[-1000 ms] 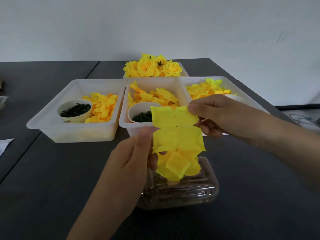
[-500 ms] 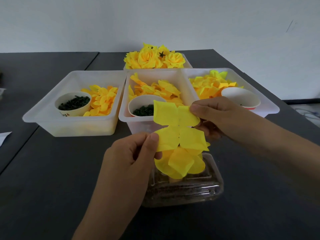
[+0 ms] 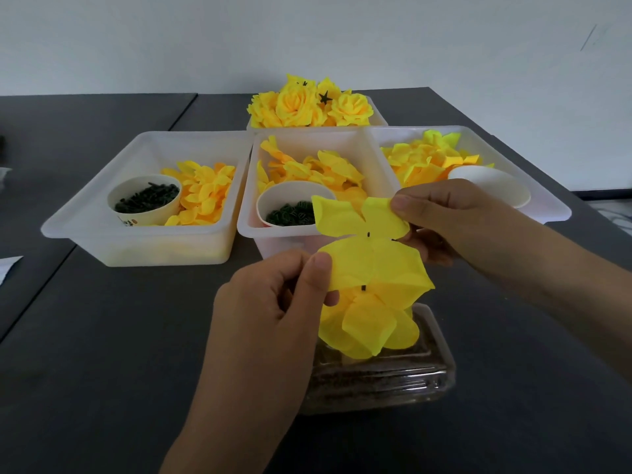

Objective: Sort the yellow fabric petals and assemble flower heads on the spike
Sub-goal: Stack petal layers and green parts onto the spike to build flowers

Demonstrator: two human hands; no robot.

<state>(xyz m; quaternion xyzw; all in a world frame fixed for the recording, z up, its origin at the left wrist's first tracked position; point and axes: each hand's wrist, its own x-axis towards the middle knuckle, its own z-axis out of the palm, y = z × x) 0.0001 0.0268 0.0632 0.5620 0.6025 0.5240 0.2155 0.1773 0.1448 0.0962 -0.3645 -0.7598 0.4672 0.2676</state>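
Your left hand [image 3: 273, 302] and right hand [image 3: 455, 224] each pinch an edge of the petal sheet [image 3: 367, 248], now pushed lower so the spike [image 3: 368, 234] pokes through (barely), above the petals [image 3: 369, 326] stacked over the clear box [image 3: 383, 378].

Two bare hands and forearms show, with no glove, ring, watch or band on any part that can be seen. The left hand [image 3: 273, 302] has a broad thumb with a short, rounded nail trimmed close to the tip; behind the fingers, the knuckles form a soft ridge, and the wrist runs into a bare forearm that leaves the picture at the bottom edge. The right hand [image 3: 455, 227] shows a similar short, pale nail on its foremost fingertip, with faint creases across the finger joints behind it. Back from those fingers, its forearm is also bare, with no sleeve or cuff up to the right edge.
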